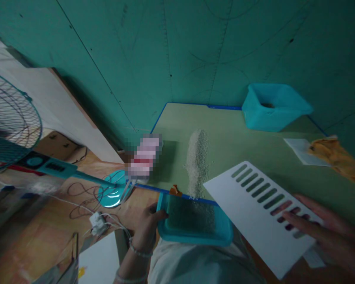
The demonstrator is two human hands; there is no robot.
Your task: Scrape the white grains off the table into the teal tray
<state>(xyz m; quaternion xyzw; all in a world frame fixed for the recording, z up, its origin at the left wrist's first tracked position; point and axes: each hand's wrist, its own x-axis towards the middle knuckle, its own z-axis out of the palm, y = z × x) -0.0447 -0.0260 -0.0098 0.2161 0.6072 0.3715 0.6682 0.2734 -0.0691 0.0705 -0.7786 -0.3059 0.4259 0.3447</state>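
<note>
My left hand grips the left rim of a teal plastic tub, thumb over the edge. The tub sits at the table's near edge against my lap, with some pale grains inside. A long heap of whitish grains runs across the green table top down to the tub. In my right hand is a white slotted board, held tilted, with fingers showing through and over its slots. An orange-brown scrap lies by the table edge, left of the heap.
A second teal tub stands at the back right, holding something dark. Near it lie a white sheet and an orange-yellow cloth. On the left are a blurred pink item, a teal standing fan and a power strip with cables.
</note>
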